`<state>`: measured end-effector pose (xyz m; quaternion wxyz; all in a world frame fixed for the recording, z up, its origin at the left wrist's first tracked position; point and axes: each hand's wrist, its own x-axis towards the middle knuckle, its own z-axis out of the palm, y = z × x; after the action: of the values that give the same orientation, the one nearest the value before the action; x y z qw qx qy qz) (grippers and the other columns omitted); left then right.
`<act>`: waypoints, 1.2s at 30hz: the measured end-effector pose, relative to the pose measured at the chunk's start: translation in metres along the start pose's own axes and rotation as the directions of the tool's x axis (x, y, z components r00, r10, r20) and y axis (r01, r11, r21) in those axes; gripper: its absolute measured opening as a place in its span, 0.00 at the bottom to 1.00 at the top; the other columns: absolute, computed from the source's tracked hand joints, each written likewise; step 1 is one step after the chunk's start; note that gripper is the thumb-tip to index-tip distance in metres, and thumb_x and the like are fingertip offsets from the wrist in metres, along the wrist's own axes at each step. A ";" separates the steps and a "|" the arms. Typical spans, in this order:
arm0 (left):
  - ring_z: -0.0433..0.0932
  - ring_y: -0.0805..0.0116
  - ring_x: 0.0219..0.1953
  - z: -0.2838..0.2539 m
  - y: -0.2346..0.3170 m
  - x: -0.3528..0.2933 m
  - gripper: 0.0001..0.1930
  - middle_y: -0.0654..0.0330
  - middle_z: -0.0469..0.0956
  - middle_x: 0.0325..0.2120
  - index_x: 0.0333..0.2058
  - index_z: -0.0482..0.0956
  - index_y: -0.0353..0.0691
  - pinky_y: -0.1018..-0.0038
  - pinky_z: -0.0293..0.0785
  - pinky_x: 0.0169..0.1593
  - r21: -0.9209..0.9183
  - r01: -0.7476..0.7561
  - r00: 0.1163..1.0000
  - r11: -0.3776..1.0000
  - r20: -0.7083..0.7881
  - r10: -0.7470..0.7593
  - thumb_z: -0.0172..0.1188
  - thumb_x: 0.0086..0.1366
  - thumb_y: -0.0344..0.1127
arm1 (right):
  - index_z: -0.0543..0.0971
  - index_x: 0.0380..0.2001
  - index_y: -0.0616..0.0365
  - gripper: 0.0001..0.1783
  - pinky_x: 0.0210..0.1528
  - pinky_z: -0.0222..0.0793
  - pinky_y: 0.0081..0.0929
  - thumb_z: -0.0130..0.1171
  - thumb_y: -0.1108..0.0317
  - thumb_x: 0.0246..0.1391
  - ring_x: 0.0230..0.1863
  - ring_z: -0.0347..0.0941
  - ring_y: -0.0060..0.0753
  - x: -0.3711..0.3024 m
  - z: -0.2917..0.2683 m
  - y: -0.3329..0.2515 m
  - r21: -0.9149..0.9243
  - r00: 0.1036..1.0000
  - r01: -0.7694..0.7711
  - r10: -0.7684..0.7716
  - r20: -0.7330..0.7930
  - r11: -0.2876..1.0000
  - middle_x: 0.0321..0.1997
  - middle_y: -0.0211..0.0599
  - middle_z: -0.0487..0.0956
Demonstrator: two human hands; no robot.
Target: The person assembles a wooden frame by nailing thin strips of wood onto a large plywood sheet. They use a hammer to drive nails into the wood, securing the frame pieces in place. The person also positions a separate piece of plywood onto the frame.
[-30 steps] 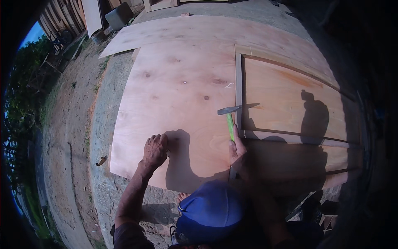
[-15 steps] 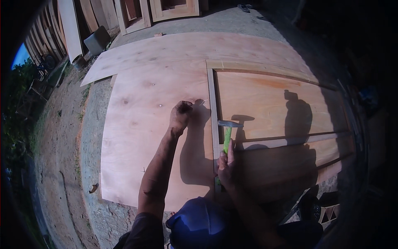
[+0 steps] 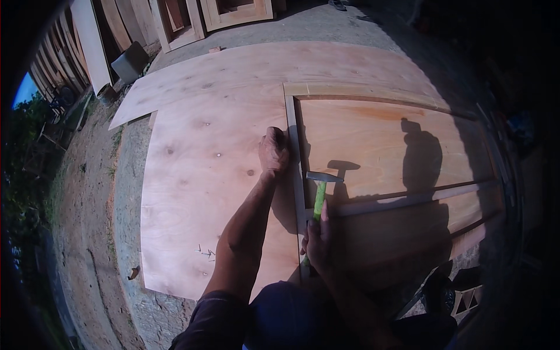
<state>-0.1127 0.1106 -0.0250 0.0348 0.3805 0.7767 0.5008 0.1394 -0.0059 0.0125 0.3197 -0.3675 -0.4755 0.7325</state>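
Note:
My left hand [image 3: 273, 150] rests with curled fingers on the plywood sheet [image 3: 204, 186], pressed against the left rail of a wooden frame [image 3: 296, 175]; whether it pinches a nail I cannot tell. My right hand [image 3: 318, 238] grips the green handle of a hammer [image 3: 321, 189]. The metal hammer head hovers just right of the rail, a little below my left hand. The frame lies on the plywood, with a crossbar [image 3: 408, 201] running to the right.
Several small nails [image 3: 205, 252] lie on the plywood near its front left. A second plywood sheet [image 3: 262, 70] lies behind. Door frames and boards [image 3: 233, 11] lean at the back. Gravel ground [image 3: 125, 192] borders the left; a wooden crate [image 3: 466, 297] sits lower right.
My left hand has slid forward and right across the plywood to the frame's left rail. The hammer stays raised in my right hand. My head has moved closer.

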 end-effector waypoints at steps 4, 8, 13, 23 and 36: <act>0.74 0.46 0.46 0.003 0.008 0.000 0.10 0.50 0.79 0.37 0.40 0.72 0.44 0.55 0.67 0.50 0.096 0.031 0.999 0.995 0.015 -0.032 0.58 0.59 0.29 | 0.44 0.76 0.51 0.35 0.20 0.61 0.16 0.42 0.64 0.72 0.18 0.57 0.11 0.025 -0.014 -0.026 -0.096 0.996 0.081 -0.078 0.040 0.992 0.24 0.24 0.66; 0.74 0.46 0.48 0.004 0.009 0.002 0.09 0.49 0.79 0.38 0.41 0.72 0.44 0.55 0.66 0.52 0.155 0.039 0.998 0.987 0.046 -0.046 0.57 0.60 0.30 | 0.46 0.76 0.50 0.35 0.29 0.67 0.23 0.44 0.63 0.72 0.24 0.64 0.21 0.060 -0.026 -0.029 -0.380 0.945 0.322 -0.321 0.067 0.867 0.38 0.35 0.76; 0.76 0.43 0.45 0.004 0.008 0.000 0.09 0.49 0.80 0.36 0.42 0.71 0.44 0.52 0.69 0.49 0.172 0.028 0.999 0.985 0.014 -0.031 0.57 0.63 0.32 | 0.48 0.75 0.48 0.37 0.37 0.74 0.46 0.48 0.68 0.67 0.31 0.78 0.51 0.098 -0.017 -0.071 -0.742 0.938 0.340 -0.268 0.221 0.578 0.39 0.53 0.82; 0.77 0.49 0.43 0.008 0.017 0.006 0.08 0.53 0.80 0.34 0.41 0.71 0.46 0.57 0.66 0.50 0.039 0.130 0.992 0.991 -0.008 -0.129 0.57 0.63 0.34 | 0.52 0.74 0.44 0.38 0.45 0.71 0.56 0.49 0.73 0.63 0.41 0.78 0.65 0.148 0.006 -0.097 -0.901 0.960 0.278 -0.077 0.268 0.333 0.35 0.64 0.80; 0.77 0.47 0.43 0.003 0.023 0.003 0.09 0.52 0.80 0.35 0.42 0.70 0.45 0.55 0.67 0.50 0.067 0.138 0.990 0.988 -0.002 -0.138 0.57 0.63 0.34 | 0.51 0.75 0.45 0.41 0.44 0.74 0.53 0.49 0.75 0.59 0.39 0.80 0.61 0.147 0.016 -0.117 -0.925 0.942 0.336 -0.071 0.328 0.176 0.35 0.59 0.81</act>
<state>-0.1010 0.1194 -0.0073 0.0574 0.3275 0.8175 0.4702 0.0628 0.1473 0.0918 0.0602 -0.3389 -0.9039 0.2538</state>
